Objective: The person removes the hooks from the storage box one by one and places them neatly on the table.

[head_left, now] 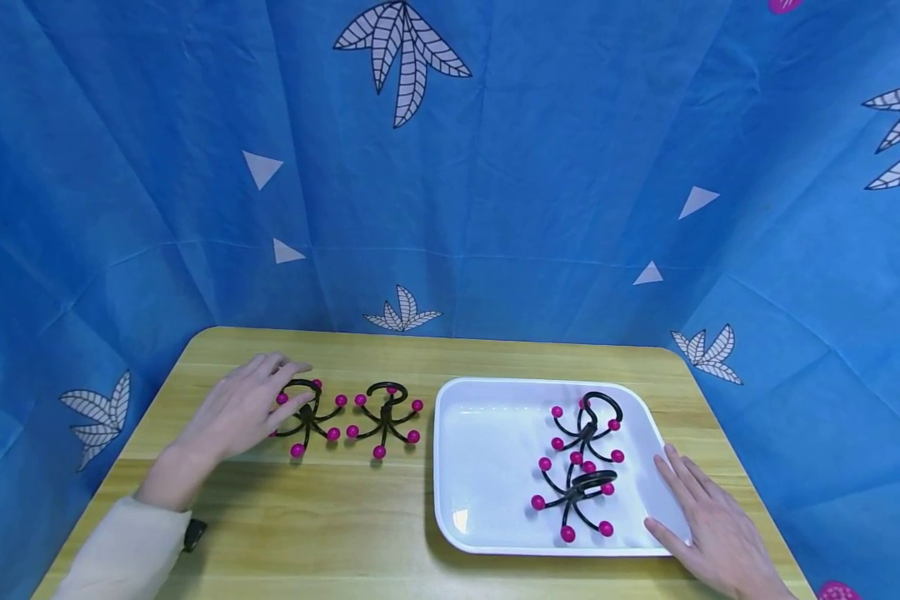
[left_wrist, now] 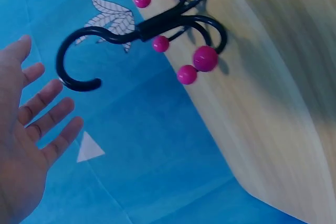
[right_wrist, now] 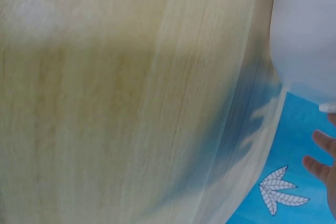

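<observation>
My left hand (head_left: 240, 408) hovers with loosely spread fingers at the leftmost black hanging hook (head_left: 307, 419), a multi-armed hanger with pink ball tips; thumb and fingers overlap its curved top in the head view. In the left wrist view that hook (left_wrist: 155, 28) rises close beside the fingers (left_wrist: 55, 135), a gap between them. A second such hook (head_left: 386, 414) stands to its right. Two more hooks lie in the white tray, one toward the back (head_left: 587, 432) and one in front (head_left: 574, 493). With fingers extended, my right hand (head_left: 712, 525) rests at the right rim of the tray (head_left: 510, 550).
A wooden table (head_left: 330, 517) carries everything, its rounded back corners near a blue cloth backdrop (head_left: 495, 183) with white leaf prints. Blue cloth also hangs along both sides. The tray wall (right_wrist: 304, 35) fills the upper right of the right wrist view.
</observation>
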`<action>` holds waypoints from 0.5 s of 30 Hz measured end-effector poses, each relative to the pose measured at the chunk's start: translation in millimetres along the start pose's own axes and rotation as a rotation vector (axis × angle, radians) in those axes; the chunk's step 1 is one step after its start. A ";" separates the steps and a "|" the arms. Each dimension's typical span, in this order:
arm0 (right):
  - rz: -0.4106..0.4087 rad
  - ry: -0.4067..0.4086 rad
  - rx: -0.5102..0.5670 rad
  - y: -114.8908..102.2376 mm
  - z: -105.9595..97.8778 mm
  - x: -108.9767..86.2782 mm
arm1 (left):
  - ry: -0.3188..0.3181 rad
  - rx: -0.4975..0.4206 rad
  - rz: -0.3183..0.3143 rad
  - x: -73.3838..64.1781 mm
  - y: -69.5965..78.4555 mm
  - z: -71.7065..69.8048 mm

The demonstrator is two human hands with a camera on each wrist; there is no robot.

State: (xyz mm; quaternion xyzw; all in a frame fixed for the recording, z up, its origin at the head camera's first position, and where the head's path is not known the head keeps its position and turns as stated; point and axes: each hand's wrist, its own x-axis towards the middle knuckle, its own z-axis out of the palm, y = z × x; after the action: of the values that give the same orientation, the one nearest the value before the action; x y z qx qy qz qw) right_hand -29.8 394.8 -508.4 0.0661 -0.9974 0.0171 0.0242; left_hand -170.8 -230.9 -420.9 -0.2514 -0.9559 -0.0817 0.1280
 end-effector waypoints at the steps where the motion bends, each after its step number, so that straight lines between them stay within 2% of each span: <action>1: -0.002 0.005 0.000 0.0 0.2 -0.2 | 0.007 0.002 0.008 0.6 2.5 -1.4; 9: -0.009 0.015 0.002 -0.1 -0.7 0.1 | 0.024 -0.003 0.088 10.0 30.0 -8.3; 15: -0.003 0.005 0.006 -0.6 -1.5 0.0 | 0.040 -0.006 0.149 17.3 50.4 -7.5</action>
State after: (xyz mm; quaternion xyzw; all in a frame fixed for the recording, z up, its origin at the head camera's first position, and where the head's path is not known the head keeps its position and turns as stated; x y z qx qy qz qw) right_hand -29.7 394.2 -506.9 0.0679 -0.9971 0.0201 0.0265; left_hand -158.6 -181.3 -404.2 -0.3206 -0.9315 -0.0800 0.1519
